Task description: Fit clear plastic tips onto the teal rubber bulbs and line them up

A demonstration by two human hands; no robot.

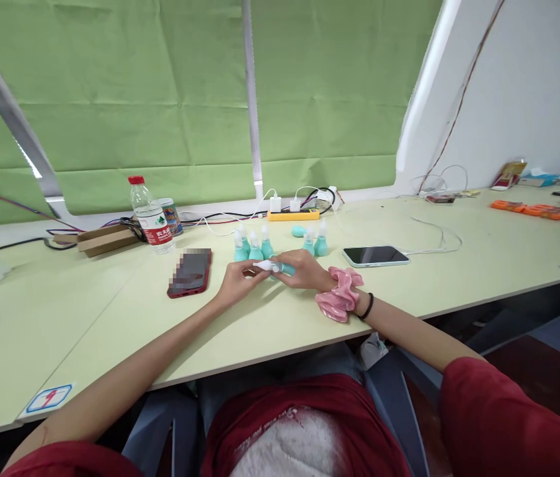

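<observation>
Over the table, my left hand [240, 279] pinches the white tapered tip [264, 265] of a small bulb-shaped squeeze bottle. My right hand [302, 270] is closed around its teal body [285, 268], most of which the fingers hide. The bottle lies sideways between both hands, its tip toward the left. Just behind them stand several like teal bulbs with clear pointed tips [254, 249]. Two more of these bulbs [320, 244] stand upright behind my right hand. A lone teal bulb piece [298, 231] lies farther back.
A dark red phone [191, 273] lies left of my hands, a light-cased phone [376, 256] right. A red-capped water bottle [152, 222], a can [170, 215] and a cardboard tray [105, 239] stand back left. A yellow power strip [293, 215] with cables sits behind; orange packs [532, 210] lie far right.
</observation>
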